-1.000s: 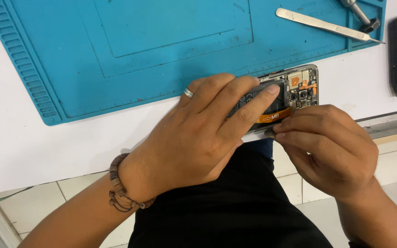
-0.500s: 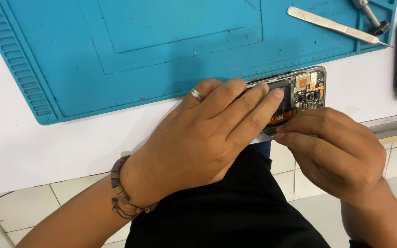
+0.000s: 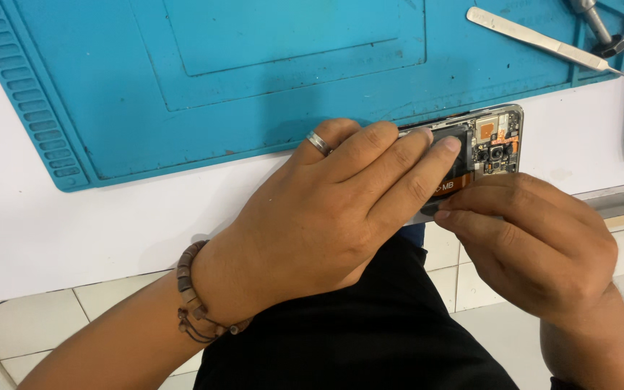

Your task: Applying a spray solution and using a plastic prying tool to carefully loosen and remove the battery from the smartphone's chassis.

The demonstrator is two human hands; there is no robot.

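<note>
L hand (image 3: 319, 209) lies flat over the opened phone (image 3: 489, 141), fingers pressing it down, not curled shut. R hand (image 3: 536, 245) pinches phone's near edge w/ fingertips. Phone sits just below blue mat (image 3: 254, 87); tweezers (image 3: 543, 40) on mat's far right corner.

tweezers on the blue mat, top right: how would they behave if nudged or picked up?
The metal tweezers look thin and flat, so they would probably slide rather than roll. The blue mat looks rubbery and may grip them somewhat. The tip is fine and overhangs the mat's edge, so it may bend or catch if knocked. Smooth metal, likely light, possibly slippery to pinch.
</note>
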